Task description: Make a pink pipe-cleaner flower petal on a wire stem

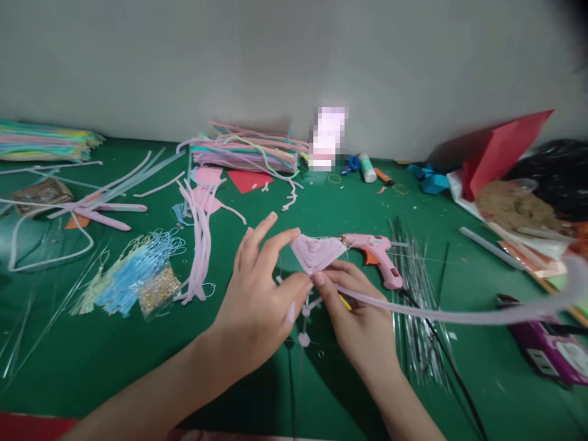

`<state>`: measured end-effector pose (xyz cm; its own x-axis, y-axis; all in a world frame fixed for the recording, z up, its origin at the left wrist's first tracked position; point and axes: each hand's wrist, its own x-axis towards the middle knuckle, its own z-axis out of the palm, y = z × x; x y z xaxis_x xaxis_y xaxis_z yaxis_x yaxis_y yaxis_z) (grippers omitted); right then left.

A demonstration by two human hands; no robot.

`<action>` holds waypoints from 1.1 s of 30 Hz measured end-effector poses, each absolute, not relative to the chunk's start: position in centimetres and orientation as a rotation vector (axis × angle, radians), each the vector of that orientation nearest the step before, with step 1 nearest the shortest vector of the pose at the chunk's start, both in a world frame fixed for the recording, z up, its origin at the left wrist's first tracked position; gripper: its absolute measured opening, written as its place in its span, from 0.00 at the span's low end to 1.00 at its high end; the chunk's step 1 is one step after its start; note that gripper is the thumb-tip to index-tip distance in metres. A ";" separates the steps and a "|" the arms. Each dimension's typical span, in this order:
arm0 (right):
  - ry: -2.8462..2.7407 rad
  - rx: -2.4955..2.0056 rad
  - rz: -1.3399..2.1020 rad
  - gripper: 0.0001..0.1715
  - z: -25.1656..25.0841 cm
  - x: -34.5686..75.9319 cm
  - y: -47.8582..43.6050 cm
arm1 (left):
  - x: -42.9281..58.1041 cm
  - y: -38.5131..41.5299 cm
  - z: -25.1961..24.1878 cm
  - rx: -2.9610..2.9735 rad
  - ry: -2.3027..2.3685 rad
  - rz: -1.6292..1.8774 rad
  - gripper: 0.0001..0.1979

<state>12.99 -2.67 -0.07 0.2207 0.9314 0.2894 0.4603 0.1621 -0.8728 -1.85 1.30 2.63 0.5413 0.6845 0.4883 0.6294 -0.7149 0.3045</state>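
Note:
Between my two hands is a small fan-shaped piece of layered lilac pipe cleaner [316,252]. My left hand [264,288] pinches its left side and lower tip, with the other fingers raised. Thumb and fingers of my right hand [358,312] grip it at the lower right. From there a long lilac strip [441,315] runs past my right hand and curves up at the far right. Below my hands hangs or lies a thin wire with small lilac pieces [304,339]. Just behind the fan, a pink glue gun [376,251] lies on the table.
On the green table [257,392], lilac pipe cleaners [198,251], blue tassels [131,275] and a bag of gold beads [158,291] lie left. Wire stems [420,318] and a purple box [546,343] are right. A pipe-cleaner bundle [248,153] and a pixelated bright upright object [327,138] stand behind.

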 end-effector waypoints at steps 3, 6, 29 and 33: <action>-1.435 -1.467 0.511 0.09 -0.5 13.1 -2.7 | -2.3 1.7 2.8 2.582 1.083 0.854 0.10; -1.458 -1.470 0.518 0.09 -0.6 13.2 -2.8 | -2.9 2.1 3.2 2.424 1.044 0.764 0.11; -1.577 -1.393 0.743 0.09 0.6 13.5 -3.5 | -5.1 4.1 4.0 1.914 1.031 0.540 0.08; -1.602 -1.392 0.729 0.09 1.0 13.5 -3.5 | -5.3 4.3 3.8 1.785 0.952 0.578 0.07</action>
